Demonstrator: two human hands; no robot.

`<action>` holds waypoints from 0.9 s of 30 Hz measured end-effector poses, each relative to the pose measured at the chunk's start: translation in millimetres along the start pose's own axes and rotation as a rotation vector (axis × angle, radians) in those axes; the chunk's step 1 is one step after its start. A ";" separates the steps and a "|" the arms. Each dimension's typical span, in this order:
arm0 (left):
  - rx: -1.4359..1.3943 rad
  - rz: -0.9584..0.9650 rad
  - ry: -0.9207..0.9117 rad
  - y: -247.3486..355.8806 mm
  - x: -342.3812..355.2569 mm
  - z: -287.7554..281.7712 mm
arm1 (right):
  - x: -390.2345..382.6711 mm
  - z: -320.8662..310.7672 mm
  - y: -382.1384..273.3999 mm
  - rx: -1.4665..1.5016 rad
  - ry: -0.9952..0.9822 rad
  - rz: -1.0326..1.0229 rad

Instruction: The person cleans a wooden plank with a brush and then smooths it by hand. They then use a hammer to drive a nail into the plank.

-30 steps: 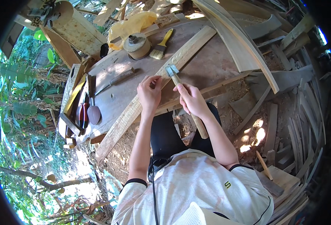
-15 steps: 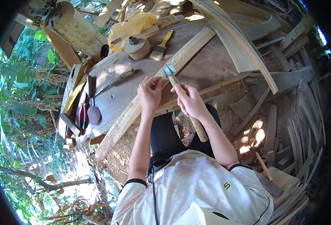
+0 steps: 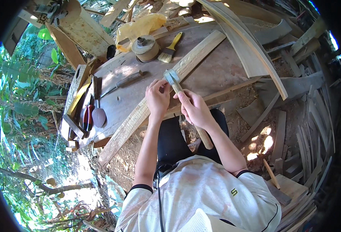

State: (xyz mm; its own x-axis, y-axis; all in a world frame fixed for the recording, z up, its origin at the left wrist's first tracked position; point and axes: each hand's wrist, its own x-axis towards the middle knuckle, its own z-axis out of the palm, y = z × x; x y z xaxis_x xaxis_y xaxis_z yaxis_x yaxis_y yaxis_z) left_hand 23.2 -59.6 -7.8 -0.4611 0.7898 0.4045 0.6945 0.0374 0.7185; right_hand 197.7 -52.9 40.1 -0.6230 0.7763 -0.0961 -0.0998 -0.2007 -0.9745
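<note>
My right hand [image 3: 194,109] is wrapped round the wooden handle of a hammer [image 3: 171,76], whose metal head is over a long pale plank [image 3: 128,123]. The plank lies slantwise across the bench top and sticks out past its near edge. Thumb and fingers of my left hand [image 3: 157,99] are pinched together at the plank, right beside the hammer head. Whatever they hold, if anything, is too small or hidden to make out.
On the bench [image 3: 220,71] lie a yellow-handled brush [image 3: 170,48], a round block with a metal centre [image 3: 145,48], a chisel-like tool [image 3: 124,82] and red-handled pliers [image 3: 88,117]. A curved wooden strip [image 3: 255,48] overhangs the right side. Offcuts [image 3: 280,131] litter the ground.
The hammer head has come down and to the left, closer to my left fingertips. My left hand stays pinched at the same spot on the plank.
</note>
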 end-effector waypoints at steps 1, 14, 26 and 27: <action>0.000 -0.003 -0.006 0.1 0.4 0.1 | 3.4 -2.9 1.0 -0.009 -0.003 0.043; -0.067 0.024 0.015 7.2 0.4 -0.8 | 10.1 -15.2 9.1 0.063 0.046 0.099; -0.080 -0.126 0.074 9.0 5.0 3.9 | 13.9 -27.4 31.9 0.042 0.045 0.127; -0.107 -0.120 0.056 8.7 4.2 2.0 | 13.4 -27.8 33.2 0.050 0.042 0.127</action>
State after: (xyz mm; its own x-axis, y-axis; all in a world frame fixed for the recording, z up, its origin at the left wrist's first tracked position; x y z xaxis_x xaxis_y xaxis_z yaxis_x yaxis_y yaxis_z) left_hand 28.4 -54.7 -0.9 -0.5693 0.7480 0.3411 0.5712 0.0614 0.8185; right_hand 207.6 -32.6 0.8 -0.6003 0.7668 -0.2274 -0.0615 -0.3277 -0.9428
